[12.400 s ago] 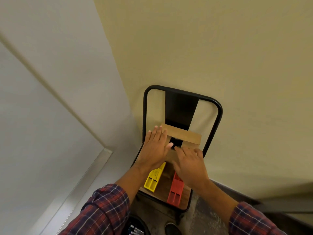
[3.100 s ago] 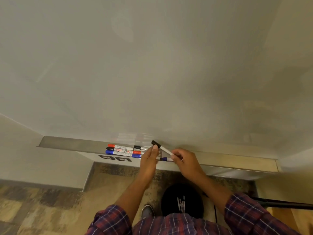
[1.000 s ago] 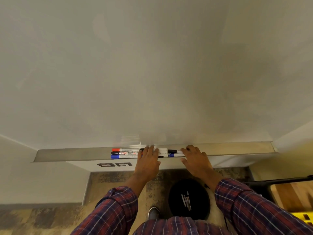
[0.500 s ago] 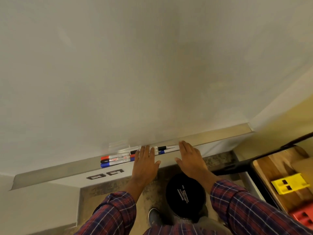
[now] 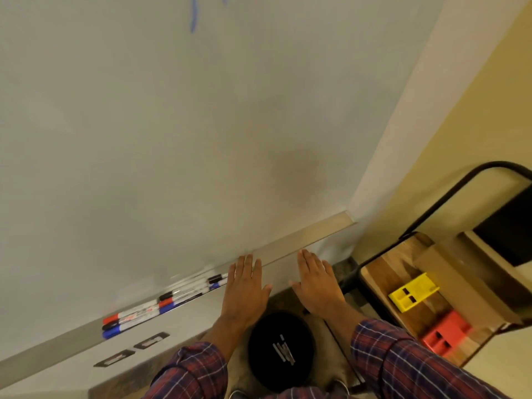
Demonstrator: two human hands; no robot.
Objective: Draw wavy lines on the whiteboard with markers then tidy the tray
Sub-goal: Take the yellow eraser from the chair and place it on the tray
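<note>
The whiteboard (image 5: 178, 133) fills most of the view, with a bit of blue line (image 5: 193, 15) at its top edge. Along its bottom runs a metal tray (image 5: 311, 237). Several markers (image 5: 161, 302) with red, black and blue caps lie in rows in the tray, left of my hands. My left hand (image 5: 244, 286) is flat with straight fingers, fingertips at the tray just right of the markers. My right hand (image 5: 316, 280) is also flat and holds nothing, fingertips near the tray's front edge.
A chair (image 5: 403, 272) with a black metal frame and wooden seat stands at the right. On it lie a yellow block (image 5: 413, 292), a red block (image 5: 444, 336) and a cardboard box (image 5: 472, 280). A black round object (image 5: 280, 349) sits below my hands.
The view has swung further right, showing more of the chair. Both hands have slid right along the tray, away from the markers, still flat and holding nothing.
</note>
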